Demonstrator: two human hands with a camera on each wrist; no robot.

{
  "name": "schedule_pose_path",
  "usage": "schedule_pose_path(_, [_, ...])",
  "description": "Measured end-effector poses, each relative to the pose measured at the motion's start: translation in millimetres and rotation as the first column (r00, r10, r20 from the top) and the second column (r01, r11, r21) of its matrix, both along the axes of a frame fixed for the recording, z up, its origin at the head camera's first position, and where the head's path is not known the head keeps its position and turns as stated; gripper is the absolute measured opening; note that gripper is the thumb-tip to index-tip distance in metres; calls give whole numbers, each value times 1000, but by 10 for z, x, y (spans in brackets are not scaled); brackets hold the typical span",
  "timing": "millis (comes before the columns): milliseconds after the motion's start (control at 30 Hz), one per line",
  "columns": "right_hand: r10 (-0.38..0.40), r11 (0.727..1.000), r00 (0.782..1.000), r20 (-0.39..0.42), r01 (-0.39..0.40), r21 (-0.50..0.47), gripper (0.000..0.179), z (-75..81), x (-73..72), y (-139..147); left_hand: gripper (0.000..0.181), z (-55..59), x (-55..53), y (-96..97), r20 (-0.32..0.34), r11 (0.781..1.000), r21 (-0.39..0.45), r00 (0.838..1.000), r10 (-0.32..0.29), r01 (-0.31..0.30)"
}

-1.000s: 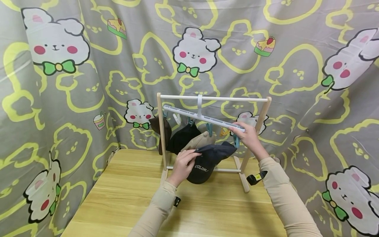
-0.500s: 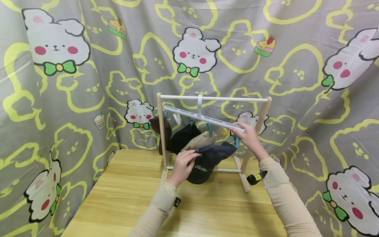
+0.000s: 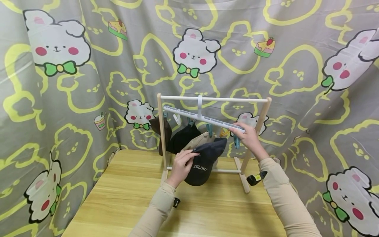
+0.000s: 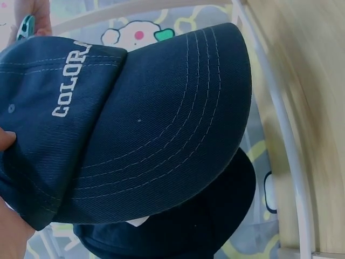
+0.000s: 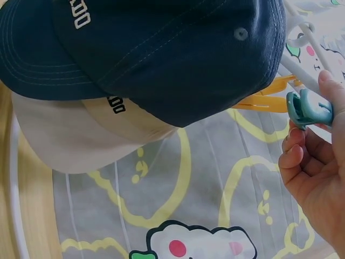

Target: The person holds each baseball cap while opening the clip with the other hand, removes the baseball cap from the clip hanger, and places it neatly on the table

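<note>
The navy cap [image 3: 202,166], pinched in the left hand's [image 3: 181,164] grip in front of the beige cap [image 5: 64,137], is now apart from the teal clip [image 5: 312,109], which it touched a moment ago; it seems free of the hanger [image 3: 204,119]. The right hand's [image 3: 248,135] grip pinches this clip. No container is visible.
</note>
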State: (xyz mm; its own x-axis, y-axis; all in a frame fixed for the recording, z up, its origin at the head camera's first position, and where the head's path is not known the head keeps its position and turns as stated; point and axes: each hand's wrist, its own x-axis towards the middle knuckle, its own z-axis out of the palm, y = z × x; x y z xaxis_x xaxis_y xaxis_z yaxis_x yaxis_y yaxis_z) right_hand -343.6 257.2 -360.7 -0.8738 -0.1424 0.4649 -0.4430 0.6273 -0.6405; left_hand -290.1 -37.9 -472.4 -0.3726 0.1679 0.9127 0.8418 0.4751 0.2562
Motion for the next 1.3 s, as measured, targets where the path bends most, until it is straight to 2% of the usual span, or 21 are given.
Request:
schedule_pose_path(233, [5, 1000, 1000, 5, -5, -10, 38, -11, 1, -2, 27, -3, 18, -22, 25, 1000, 0, 1000, -1, 1])
schedule_pose_path(633, [7, 1000, 1000, 16, -7, -27, 36, -47, -16, -5, 26, -30, 28, -69, -18, 1000, 23, 1000, 4, -3])
schedule_pose_path(1000, [2, 1000, 999, 50, 0, -26, 40, -50, -21, -6, 26, -69, 77, -169, 43, 999, 24, 998, 39, -40])
schedule_pose_path(1300, [1, 1000, 999, 47, 0, -25, 39, -61, -32, -8, 27, -116, 89, -242, 79, 997, 50, 995, 59, -63])
